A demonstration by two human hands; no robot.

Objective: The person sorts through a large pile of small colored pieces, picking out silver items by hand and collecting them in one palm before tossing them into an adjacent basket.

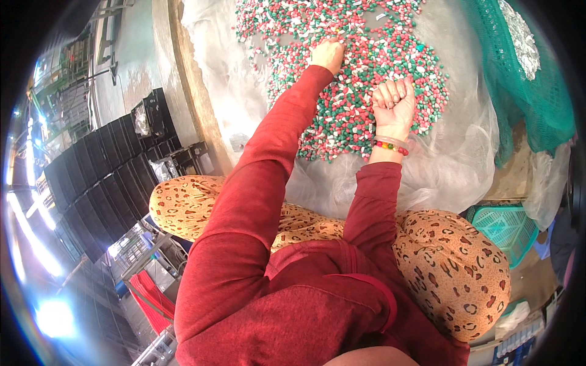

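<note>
A wide, loose layer of small red, green and white pieces (360, 131) lies spread over a pale translucent sheet (452, 165). Over the middle of this layer, my left hand (328, 56) rests back-up with its fingers bent down at the pieces; whatever is under the fingertips is hidden. To its right and nearer to me, my right hand (394, 108) is turned palm up above the pieces. Its fingers curl in toward the palm with the thumb beside them, and what they may hold cannot be made out. A bead bracelet (390, 147) circles the right wrist.
Green netting (488, 55) hangs along the right side. A turquoise plastic basket (503, 229) stands by my right knee. On the left, beyond a worn ledge (189, 73), are dark stacked panels (97, 177). My patterned knees (452, 268) border the near side of the sheet.
</note>
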